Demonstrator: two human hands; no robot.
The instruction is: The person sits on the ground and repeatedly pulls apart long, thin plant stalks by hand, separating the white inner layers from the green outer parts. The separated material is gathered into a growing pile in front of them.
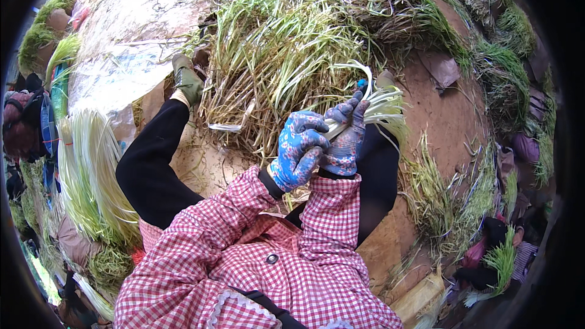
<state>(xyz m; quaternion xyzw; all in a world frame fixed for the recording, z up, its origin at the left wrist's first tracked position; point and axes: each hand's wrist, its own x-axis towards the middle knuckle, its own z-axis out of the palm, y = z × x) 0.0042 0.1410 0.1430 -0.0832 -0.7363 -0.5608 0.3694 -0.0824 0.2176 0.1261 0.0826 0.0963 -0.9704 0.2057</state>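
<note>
My right hand (pixel 346 135), in a blue floral glove with soiled fingers, grips a small bunch of pale green-white leafy stalks (pixel 381 105). Their loose ends fan out to the right, and one stalk curls up above the fingertips. Close beside it, my left hand (pixel 299 151) is curled in a matching glove at the lower ends of the bunch. Whether its fingers pinch a stalk is hidden. Just beyond both hands, between my outstretched legs, lies a large heap of green and straw-coloured stalks (pixel 283 50).
Long pale stalks (pixel 91 169), partly tied, lie at my left beside a white sheet (pixel 132 59). Darker trimmings (pixel 402 13) cover the far right. More loose stalks (pixel 429 187) lie at my right. Another person (pixel 498 256) holding green stalks is at lower right.
</note>
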